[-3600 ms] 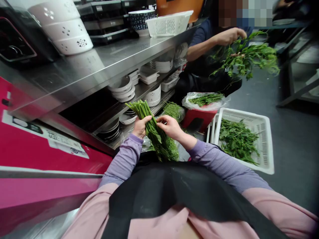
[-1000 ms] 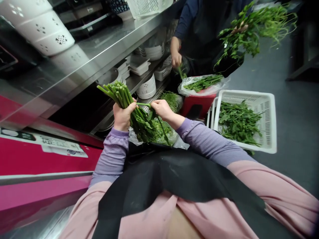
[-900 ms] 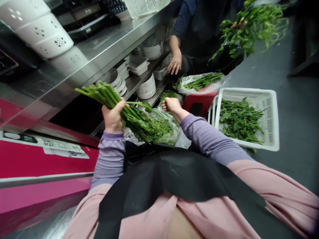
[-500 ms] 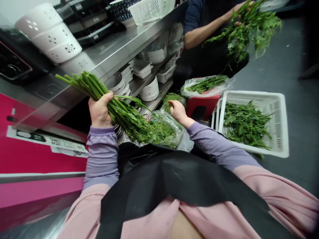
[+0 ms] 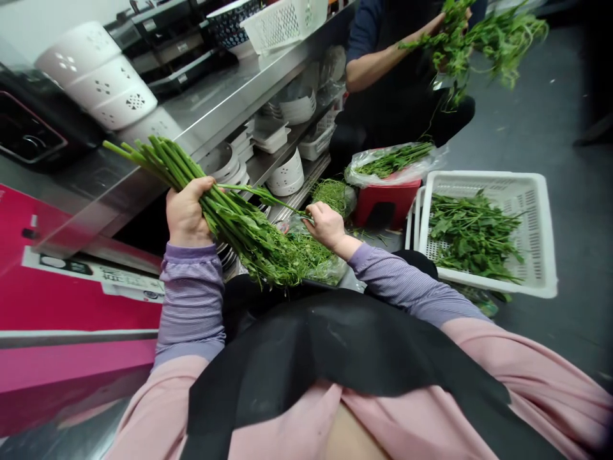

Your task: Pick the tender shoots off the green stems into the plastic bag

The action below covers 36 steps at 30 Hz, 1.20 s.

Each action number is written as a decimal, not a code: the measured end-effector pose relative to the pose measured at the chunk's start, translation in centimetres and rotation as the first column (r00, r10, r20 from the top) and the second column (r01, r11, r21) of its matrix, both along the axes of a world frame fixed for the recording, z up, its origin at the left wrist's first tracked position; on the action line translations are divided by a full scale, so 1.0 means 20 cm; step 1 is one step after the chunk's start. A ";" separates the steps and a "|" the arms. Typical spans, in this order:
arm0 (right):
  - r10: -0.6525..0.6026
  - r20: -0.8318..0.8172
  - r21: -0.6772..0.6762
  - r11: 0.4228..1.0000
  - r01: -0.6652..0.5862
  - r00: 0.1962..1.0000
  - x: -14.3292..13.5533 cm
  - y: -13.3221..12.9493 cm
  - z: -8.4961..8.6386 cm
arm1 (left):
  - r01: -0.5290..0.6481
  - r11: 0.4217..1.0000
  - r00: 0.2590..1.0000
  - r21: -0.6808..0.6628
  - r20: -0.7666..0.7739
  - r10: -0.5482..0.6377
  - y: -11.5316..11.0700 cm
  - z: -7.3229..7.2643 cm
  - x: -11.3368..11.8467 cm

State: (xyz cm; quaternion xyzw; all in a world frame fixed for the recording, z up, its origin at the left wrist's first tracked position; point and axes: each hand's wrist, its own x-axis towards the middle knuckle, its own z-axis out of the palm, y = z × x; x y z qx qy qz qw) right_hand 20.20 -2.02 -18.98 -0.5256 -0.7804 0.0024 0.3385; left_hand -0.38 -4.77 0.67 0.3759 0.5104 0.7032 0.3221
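My left hand [image 5: 189, 211] is closed around a thick bunch of leafy green stems [image 5: 230, 223], cut ends pointing up and left, leaves hanging down to the right. One stem [image 5: 268, 197] stands apart from the bunch, and its tip runs to my right hand [image 5: 325, 225], which pinches it between thumb and fingers. Below the hands, a clear plastic bag [image 5: 342, 271] holds thin green trimmings [image 5: 316, 255], partly covered by the bunch.
To the right sits a white plastic basket [image 5: 548, 236] with leafy stems [image 5: 474, 236]. Behind it, a bag of greens [image 5: 395, 160] rests on a red container [image 5: 387, 204]. A co-worker [image 5: 378, 70] holds greens opposite. Steel shelving [image 5: 258, 83] with white dishes runs along the left.
My right hand has moved left and down, and now pinches the tip of the loose stem. My left hand keeps its hold on the bunch. The co-worker's greens have shifted.
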 end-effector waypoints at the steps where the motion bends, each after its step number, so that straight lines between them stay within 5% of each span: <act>1: 0.005 0.014 0.007 1.000 -0.005 1.000 0.00 0.00 0.00 | 0.000 1.000 1.000 0.001 -0.004 0.000 0.00 0.00 0.00; 10: 0.200 -0.087 -0.002 0.980 -0.201 0.976 0.03 -0.01 0.01 | -0.070 0.997 0.996 0.040 -0.061 0.072 0.01 0.03 0.00; 14: -0.005 -0.467 -0.169 0.982 -0.084 0.884 0.02 0.03 -0.05 | -0.056 0.996 0.992 0.070 -0.107 0.063 -0.01 0.05 0.00; 18: -0.390 -0.654 -0.578 0.810 -0.096 0.648 0.09 0.11 -0.22 | -0.106 0.984 0.990 0.141 -0.081 0.118 -0.03 0.12 -0.02; 23: -0.311 -0.548 -0.672 0.717 -0.187 0.777 0.19 0.20 -0.34 | -0.075 0.988 0.993 0.134 -0.079 0.086 -0.01 0.21 -0.04; 25: -0.294 -0.596 -0.654 0.718 -0.239 0.747 0.18 0.22 -0.30 | -0.069 0.993 0.996 0.100 -0.045 0.073 -0.01 0.23 -0.04; 27: -0.311 -0.713 -0.636 0.665 -0.392 0.629 0.16 0.23 -0.21 | -0.067 0.996 0.998 0.065 -0.016 0.068 -0.01 0.24 -0.03; 30: -0.374 -0.852 -0.509 0.435 -0.742 0.365 0.12 0.20 -0.06 | -0.043 0.998 0.999 0.034 -0.006 0.044 -0.02 0.23 -0.01; 32: -0.382 -0.886 -0.390 0.308 -0.868 0.262 0.10 0.16 0.02 | -0.039 0.999 0.999 0.037 -0.012 0.039 -0.02 0.22 0.00; 34: -0.356 -0.914 -0.312 0.313 -0.897 0.194 0.09 0.13 0.06 | -0.048 0.998 0.999 0.037 -0.024 0.049 -0.02 0.22 -0.01; 36: -0.316 -0.939 -0.257 0.384 -0.887 0.136 0.09 0.10 0.07 | -0.064 0.997 0.997 0.037 -0.031 0.065 -0.02 0.21 -0.02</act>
